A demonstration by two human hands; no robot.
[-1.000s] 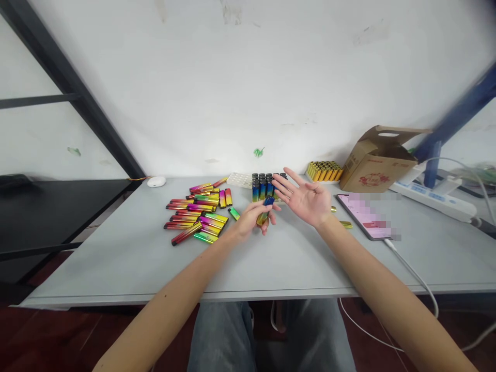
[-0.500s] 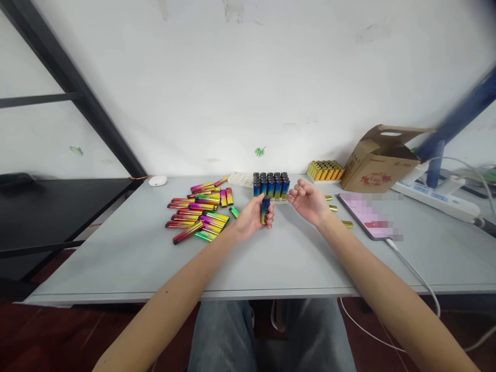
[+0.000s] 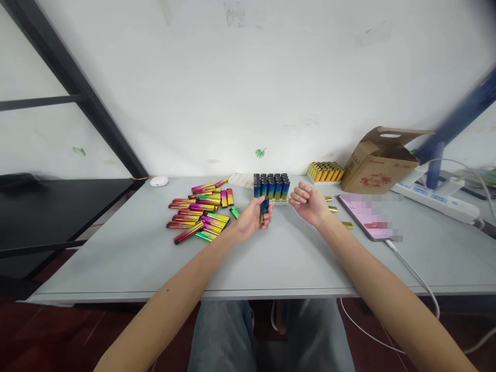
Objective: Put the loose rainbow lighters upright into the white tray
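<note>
My left hand (image 3: 251, 219) is closed round a blue and yellow lighter (image 3: 264, 209), held nearly upright above the grey table (image 3: 135, 258). To its right, my right hand (image 3: 307, 202) is curled into a loose fist with nothing visible in it. Just behind both hands stands a block of blue lighters (image 3: 271, 186) with black tops, upright on a white tray (image 3: 240, 180). A heap of rainbow-coloured lighter shells (image 3: 199, 212) lies to the left of my left hand.
A tray of yellow lighters (image 3: 324, 171) and an open cardboard box (image 3: 380, 161) stand at the back right. A phone (image 3: 368, 216) lies on its cable, with a white power strip (image 3: 437, 199) beyond it. Small gold caps (image 3: 333, 209) lie near my right wrist. A white earbud case (image 3: 158, 181) sits at the back left.
My right hand went from open with spread fingers to a curled fist and drew back a little. My left hand turned the lighter from tilted to nearly upright.
</note>
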